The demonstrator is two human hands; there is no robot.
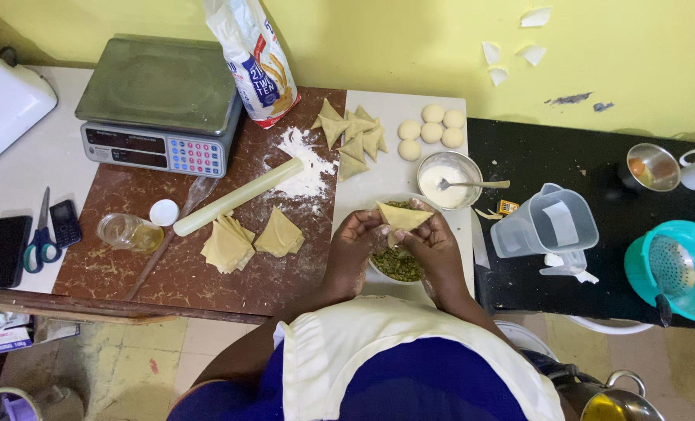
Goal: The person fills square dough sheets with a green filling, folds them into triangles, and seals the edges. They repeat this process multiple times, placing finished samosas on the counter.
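Both my hands hold one folded triangular pastry (401, 216) over a bowl of green filling (396, 264). My left hand (357, 238) pinches its left edge and my right hand (433, 240) pinches its right edge. Behind them stands a metal bowl of white paste with a spoon (447, 180). Several finished folded triangles (351, 134) and several dough balls (432, 129) lie on the white board (386, 175). A stack of cut pastry sheets (227, 245) and a folded sheet (280, 234) lie to the left.
A rolling pin (238, 197), spilled flour (307, 168), a flour bag (253, 58), a digital scale (160, 101), an oil jar (129, 232), scissors (41, 242) and two phones (6, 249) sit left. A plastic jug (546, 222), teal colander (675, 269) and cups (653, 167) stand right.
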